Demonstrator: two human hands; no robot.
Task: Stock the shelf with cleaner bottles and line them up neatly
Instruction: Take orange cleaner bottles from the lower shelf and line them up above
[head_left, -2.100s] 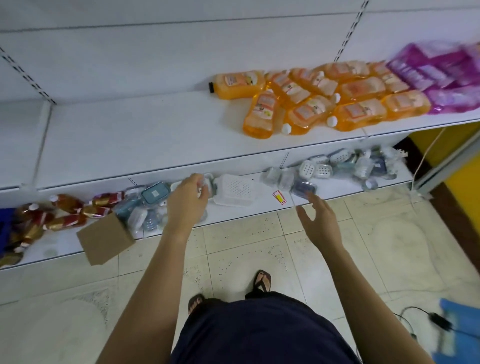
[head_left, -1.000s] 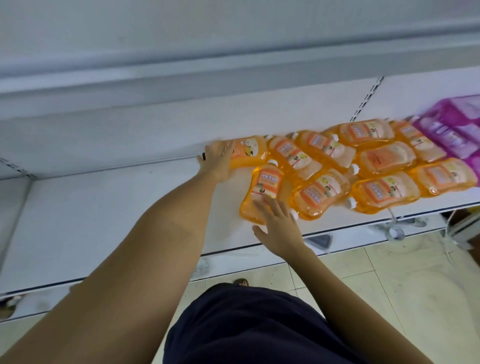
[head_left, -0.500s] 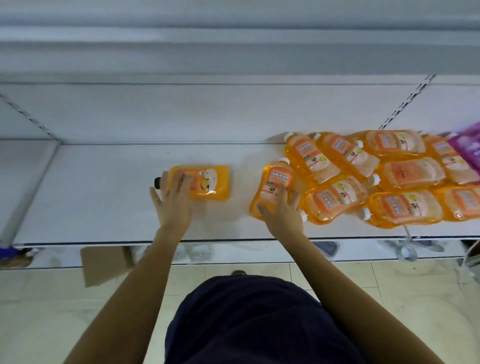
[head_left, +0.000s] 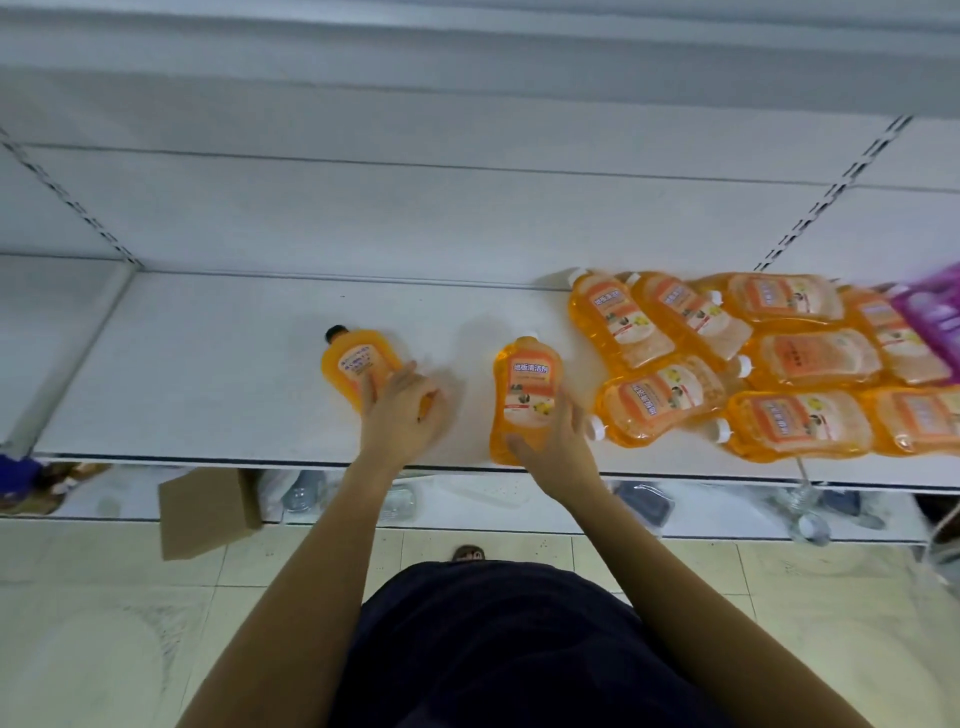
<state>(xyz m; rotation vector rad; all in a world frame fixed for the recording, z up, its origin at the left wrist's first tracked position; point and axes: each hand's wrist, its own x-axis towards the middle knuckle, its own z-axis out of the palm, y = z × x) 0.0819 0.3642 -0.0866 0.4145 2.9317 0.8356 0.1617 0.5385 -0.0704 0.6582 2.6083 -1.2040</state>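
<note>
Btl (head_left: 527, 384) in R hand (head_left: 558, 449): "地板清洁剂"

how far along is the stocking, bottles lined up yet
Done: a pile of orange bottles sits on the shelf. In hand: left hand grips the black-capped bottle, right hand grips a second bottle, both apart from it. To do: the pile lies jumbled, unaligned.

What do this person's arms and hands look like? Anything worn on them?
The left hand and right hand are bare: no gloves, rings, watch or bands. No sleeves reach the forearms. A dark navy garment shows below.
</note>
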